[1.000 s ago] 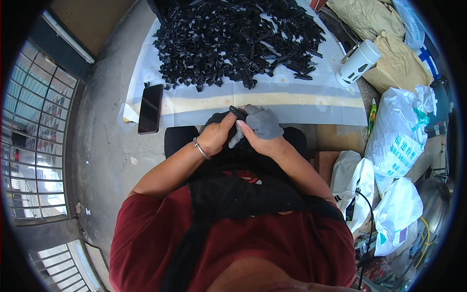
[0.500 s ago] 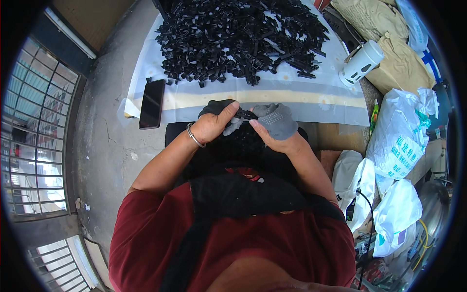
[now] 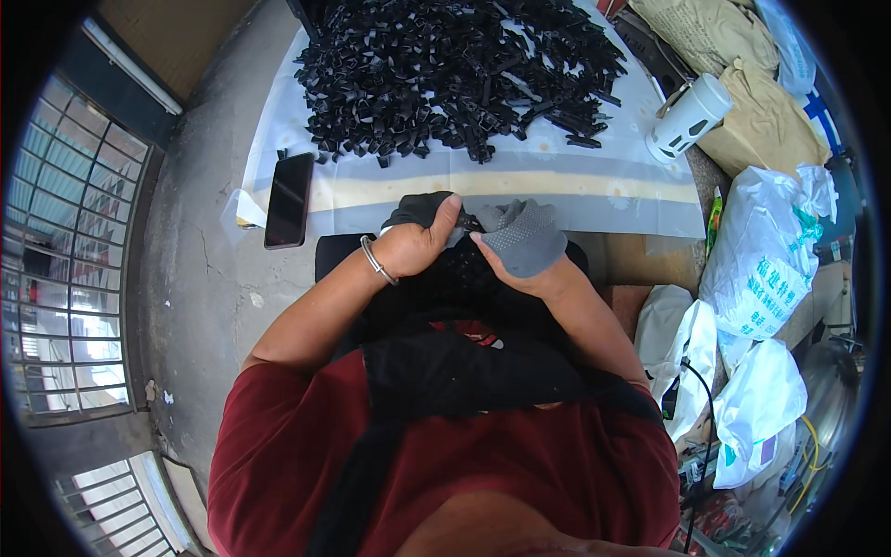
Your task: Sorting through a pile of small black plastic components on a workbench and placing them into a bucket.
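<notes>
Both hands at my lap, just off the near edge of the white sheet (image 3: 557, 176) spread on the floor. Left hand (image 3: 416, 246), bare, metal bangle (image 3: 374, 261) on the wrist, fingers clamped on the dark cuff of a grey glove (image 3: 422, 209). Right hand (image 3: 520, 246) is inside the other grey dotted glove (image 3: 529, 237), fingers curled together against the same bundle; small black part between the two hands, too hidden to tell what it is.

Sheet: big pile of black plastic parts (image 3: 464, 65) fills the far half, reaching the far edge. Black phone (image 3: 289, 199) lies flat at the near left corner, half on the sheet. White cylindrical cup (image 3: 689, 116) lies tipped on the right edge; contents can't tell.

Right of the sheet: tan sacks (image 3: 742, 84) at the far side, shut. White plastic bags (image 3: 756, 269) nearer me, bulging, tops bunched; contents not visible. Concrete floor (image 3: 204, 269) on my left.
</notes>
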Tool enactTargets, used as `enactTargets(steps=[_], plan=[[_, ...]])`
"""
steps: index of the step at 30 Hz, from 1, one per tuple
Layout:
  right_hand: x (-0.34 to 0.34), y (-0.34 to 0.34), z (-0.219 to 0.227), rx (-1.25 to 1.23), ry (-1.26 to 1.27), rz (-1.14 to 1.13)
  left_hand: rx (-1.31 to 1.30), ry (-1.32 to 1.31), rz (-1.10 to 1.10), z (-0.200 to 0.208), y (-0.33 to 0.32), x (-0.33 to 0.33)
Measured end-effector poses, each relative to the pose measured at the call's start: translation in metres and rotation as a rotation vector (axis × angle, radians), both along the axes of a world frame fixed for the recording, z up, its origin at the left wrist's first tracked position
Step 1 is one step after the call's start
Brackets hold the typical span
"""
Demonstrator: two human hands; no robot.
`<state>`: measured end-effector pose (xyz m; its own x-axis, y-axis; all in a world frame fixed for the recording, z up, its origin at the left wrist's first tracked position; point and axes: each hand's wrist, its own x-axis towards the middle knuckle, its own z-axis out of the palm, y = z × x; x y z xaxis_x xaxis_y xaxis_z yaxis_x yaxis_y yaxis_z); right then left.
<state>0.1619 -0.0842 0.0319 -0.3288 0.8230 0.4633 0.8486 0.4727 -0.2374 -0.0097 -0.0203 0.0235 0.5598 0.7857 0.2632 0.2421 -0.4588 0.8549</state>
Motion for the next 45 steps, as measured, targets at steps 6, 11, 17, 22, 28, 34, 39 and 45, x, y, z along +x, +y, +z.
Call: enactTargets(steps=[6,11,17,22,28,34,39,45], plan=[[-0.008,0.012,-0.029,0.145,0.219,0.063,0.029,0.255,-0.056,0.002,0.004,0.003],[0.018,0.048,-0.025,-0.069,0.097,-0.088,0.401,0.576,0.17,-0.009,0.048,0.001],[0.011,0.108,-0.018,-0.252,-0.187,-0.295,0.488,0.717,0.299,-0.036,0.108,0.052],[0.035,0.092,-0.043,-0.063,-0.12,-0.271,0.585,0.641,0.318,-0.046,0.096,0.052],[0.049,0.076,-0.034,-0.135,0.084,-0.392,0.53,0.536,0.288,-0.045,0.104,0.047],[0.047,0.069,-0.039,-0.147,0.168,-0.361,0.48,0.684,0.275,-0.04,0.101,0.055],[0.036,0.057,-0.035,-0.116,0.199,-0.214,0.442,0.53,0.116,-0.037,0.082,0.032],[0.017,0.041,-0.016,-0.302,0.265,0.159,-0.024,0.346,-0.135,-0.012,0.051,0.007]])
